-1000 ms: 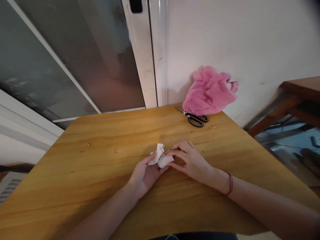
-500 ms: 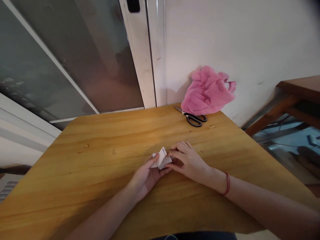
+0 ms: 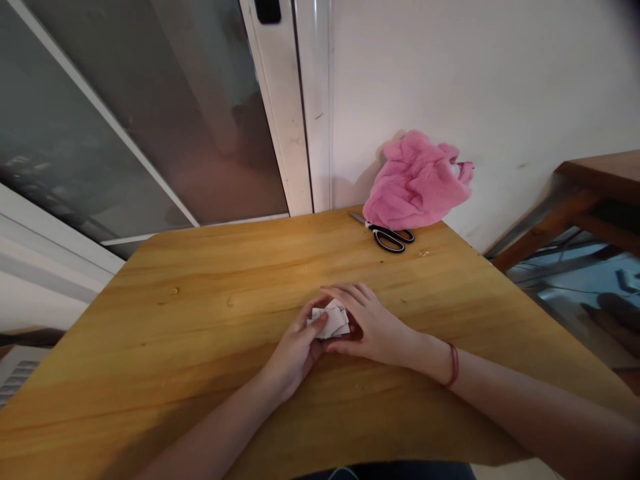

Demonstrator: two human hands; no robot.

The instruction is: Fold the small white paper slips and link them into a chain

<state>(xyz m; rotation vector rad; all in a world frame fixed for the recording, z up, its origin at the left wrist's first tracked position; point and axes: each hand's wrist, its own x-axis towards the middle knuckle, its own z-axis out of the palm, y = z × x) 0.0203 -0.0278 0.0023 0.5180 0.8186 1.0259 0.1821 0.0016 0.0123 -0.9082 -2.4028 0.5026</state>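
Small white paper pieces (image 3: pixel 338 321), loosely stacked with uneven edges, are held above the middle of the table. My left hand (image 3: pixel 303 347) grips them from the left, its thumb pressed on top and its other fingers partly hidden beneath. Around the right side of the stack curls my right hand (image 3: pixel 375 323), forefinger along the far edge and thumb along the near edge. A dark gap shows between its palm and the paper. Its fingertips meet the stack and my left fingers, where the exact contact is hard to see.
Black-handled scissors (image 3: pixel 390 239) lie at the table's far right, partly under a bunched pink cloth (image 3: pixel 417 183) against the wall. The wooden table (image 3: pixel 220 267) has rounded corners. A sliding glass door (image 3: pixel 210 120) stands behind, and another wooden table (image 3: pixel 600 173) is at right.
The raised paper piece now lies flat on the others under my left thumb. My right hand has gone from pinching at the paper's edge to curling wider around the stack, its fingers further left.
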